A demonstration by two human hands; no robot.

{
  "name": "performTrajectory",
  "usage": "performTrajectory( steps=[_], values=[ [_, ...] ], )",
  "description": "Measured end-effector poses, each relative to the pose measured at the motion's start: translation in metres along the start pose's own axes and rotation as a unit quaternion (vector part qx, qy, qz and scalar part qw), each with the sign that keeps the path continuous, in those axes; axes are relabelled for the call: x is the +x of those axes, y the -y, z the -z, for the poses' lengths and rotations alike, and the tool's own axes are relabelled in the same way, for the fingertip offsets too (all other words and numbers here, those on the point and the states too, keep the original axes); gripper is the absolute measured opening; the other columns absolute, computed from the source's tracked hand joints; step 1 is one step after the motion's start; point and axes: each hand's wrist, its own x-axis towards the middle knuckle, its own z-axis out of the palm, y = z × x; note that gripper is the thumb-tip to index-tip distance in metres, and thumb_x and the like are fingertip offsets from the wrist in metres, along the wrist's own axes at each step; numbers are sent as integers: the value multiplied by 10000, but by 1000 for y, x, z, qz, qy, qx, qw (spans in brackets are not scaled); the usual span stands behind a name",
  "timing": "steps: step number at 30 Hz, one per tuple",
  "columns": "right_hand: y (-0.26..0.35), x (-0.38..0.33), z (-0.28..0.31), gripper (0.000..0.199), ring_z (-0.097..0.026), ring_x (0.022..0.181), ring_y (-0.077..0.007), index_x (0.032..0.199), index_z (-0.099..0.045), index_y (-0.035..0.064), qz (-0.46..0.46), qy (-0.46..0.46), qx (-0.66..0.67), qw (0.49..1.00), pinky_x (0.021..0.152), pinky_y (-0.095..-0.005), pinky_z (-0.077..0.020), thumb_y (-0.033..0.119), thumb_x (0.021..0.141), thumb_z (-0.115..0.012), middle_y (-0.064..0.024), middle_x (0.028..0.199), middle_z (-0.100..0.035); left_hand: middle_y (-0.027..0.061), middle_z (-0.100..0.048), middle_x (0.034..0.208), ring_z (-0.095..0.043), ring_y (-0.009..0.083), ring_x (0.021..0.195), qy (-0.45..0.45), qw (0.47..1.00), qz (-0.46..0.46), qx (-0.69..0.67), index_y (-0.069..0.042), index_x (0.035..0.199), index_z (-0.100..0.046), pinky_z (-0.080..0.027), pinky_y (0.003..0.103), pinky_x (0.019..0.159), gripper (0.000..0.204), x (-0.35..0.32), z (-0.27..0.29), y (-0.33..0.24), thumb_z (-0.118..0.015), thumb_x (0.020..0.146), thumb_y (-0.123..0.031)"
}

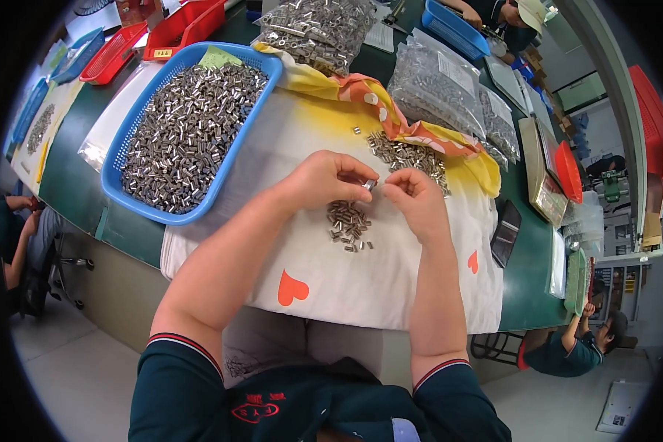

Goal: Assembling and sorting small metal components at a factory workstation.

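My left hand [324, 180] is closed, pinching a small shiny metal sleeve [370, 184] between thumb and fingers. Close beside it on the right, my right hand [418, 200] has thumb and forefinger pressed together; anything between them is too small to make out. Below the fingers a small pile of short metal sleeves [348, 225] lies on the white cloth [346, 287]. Just beyond my right hand a larger heap of the same sleeves [412, 158] rests against the folded yellow and orange edge of the cloth.
A blue plastic basket [112, 173] full of metal sleeves stands at the left. Bags of metal parts [317, 33] [435, 81] sit at the back. Red trays [188, 29] are far left, a dark phone [506, 234] at the right. Other people [567, 350] work around the green table [66, 158].
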Motion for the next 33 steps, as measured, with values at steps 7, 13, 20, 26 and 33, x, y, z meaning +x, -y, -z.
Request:
performTrajectory(
  steps=[7,13,20,26,33],
  values=[
    [0,68,-22,136,-572,706,-209,848,-619,38,181,-70,-287,938,646,-326,-439,126,751,-579,-94,743,-602,65,-649,842,-599,110,747,39,993,4,115,-35,968,-633,-476,240,714,328,-5,-3,-9,-721,677,-158],
    [-8,104,-39,132,-550,828,-270,795,-646,58,310,-20,-459,832,746,-388,-418,82,714,-545,-121,780,-602,35,-638,803,-563,68,711,64,990,-6,122,-20,970,-626,-462,222,674,325,-10,-1,-15,-723,683,-138],
    [7,100,-39,65,-559,776,-276,675,-603,29,282,29,-538,794,725,-385,-430,57,658,-547,-125,756,-604,32,-634,792,-559,75,706,58,989,-11,134,-25,961,-629,-461,227,674,316,-12,3,-13,-723,683,-143],
    [8,90,-19,45,-565,736,-281,652,-587,28,214,58,-598,770,699,-387,-436,63,645,-559,-138,697,-593,38,-637,798,-565,82,713,71,987,-10,143,-28,968,-627,-461,229,677,322,-8,0,-15,-720,686,-152],
    [-4,70,3,60,-567,765,-277,692,-594,29,217,28,-601,769,682,-388,-441,76,658,-579,-150,743,-595,74,-642,803,-595,129,729,74,986,-15,151,-27,950,-631,-472,249,704,337,-10,5,-14,-722,668,-188]
  ],
)
